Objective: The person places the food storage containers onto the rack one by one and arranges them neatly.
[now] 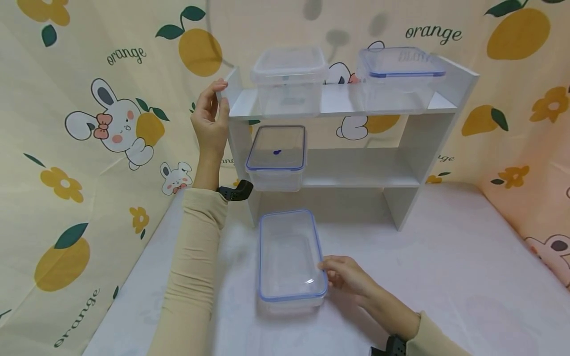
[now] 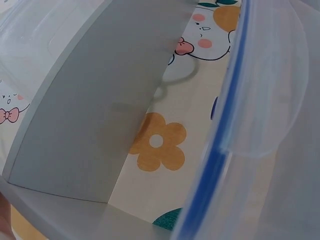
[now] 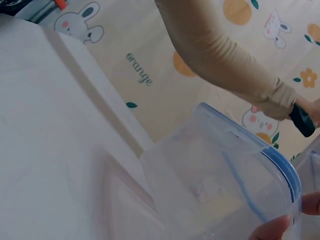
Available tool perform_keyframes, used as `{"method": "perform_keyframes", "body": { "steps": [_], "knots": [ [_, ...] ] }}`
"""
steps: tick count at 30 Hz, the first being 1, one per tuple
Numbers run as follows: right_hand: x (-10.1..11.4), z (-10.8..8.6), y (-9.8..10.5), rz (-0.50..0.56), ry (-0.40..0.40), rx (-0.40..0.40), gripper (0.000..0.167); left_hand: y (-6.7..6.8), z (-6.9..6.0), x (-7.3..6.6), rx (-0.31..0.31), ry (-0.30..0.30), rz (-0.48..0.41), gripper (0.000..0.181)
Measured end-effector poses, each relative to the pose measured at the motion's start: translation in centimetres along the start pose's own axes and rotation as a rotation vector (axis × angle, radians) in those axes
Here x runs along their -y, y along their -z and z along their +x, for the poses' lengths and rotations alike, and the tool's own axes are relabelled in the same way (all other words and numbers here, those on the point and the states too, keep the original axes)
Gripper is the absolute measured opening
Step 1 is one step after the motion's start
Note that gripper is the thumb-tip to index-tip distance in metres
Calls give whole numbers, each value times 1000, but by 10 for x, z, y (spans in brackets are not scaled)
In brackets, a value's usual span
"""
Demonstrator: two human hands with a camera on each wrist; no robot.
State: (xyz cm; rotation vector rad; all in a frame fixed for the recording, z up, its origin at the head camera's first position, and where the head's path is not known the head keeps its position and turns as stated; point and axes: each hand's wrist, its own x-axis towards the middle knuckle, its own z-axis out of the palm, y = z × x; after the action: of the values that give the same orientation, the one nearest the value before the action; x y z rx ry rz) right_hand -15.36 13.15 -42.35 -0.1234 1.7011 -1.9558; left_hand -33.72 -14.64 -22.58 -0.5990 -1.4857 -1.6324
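In the head view, my left hand [image 1: 211, 116] is raised at the upper left side of a white shelf [image 1: 356, 165]. Its thumb and fingers hold the edge of the side panel, as far as this angle shows. My right hand [image 1: 352, 277] pinches the right rim of a clear food container [image 1: 291, 257] with a blue-edged lid, in front of the shelf. The right wrist view shows the thumb and a finger at the rim of this container [image 3: 200, 175], which looks tilted there. Part of the shelf's side panel [image 2: 90, 110] fills the left wrist view.
A clear container with a dark blue-edged lid [image 1: 276, 153] sits at the left of the middle shelf. On the top shelf stand a clear-lidded container [image 1: 289, 81] and a blue-edged one [image 1: 398, 81]. Patterned cloth [image 1: 111, 207] hangs behind the white table [image 1: 445, 277].
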Motion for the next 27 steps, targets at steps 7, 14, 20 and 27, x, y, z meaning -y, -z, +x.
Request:
{"method": "perform_keyframes", "body": {
  "steps": [7,14,20,27],
  "knots": [
    [-1,-6,7,21,-12,11,9,0,0,2,4,-8,18,24],
    [6,-14,13,16,10,46,11,0,0,1,3,-5,8,24],
    [13,-19,20,14,35,68,13,-1,1,0,-3,4,-11,23],
    [20,-24,29,-14,60,89,18,4,1,1,42,-15,20,25]
  ]
}}
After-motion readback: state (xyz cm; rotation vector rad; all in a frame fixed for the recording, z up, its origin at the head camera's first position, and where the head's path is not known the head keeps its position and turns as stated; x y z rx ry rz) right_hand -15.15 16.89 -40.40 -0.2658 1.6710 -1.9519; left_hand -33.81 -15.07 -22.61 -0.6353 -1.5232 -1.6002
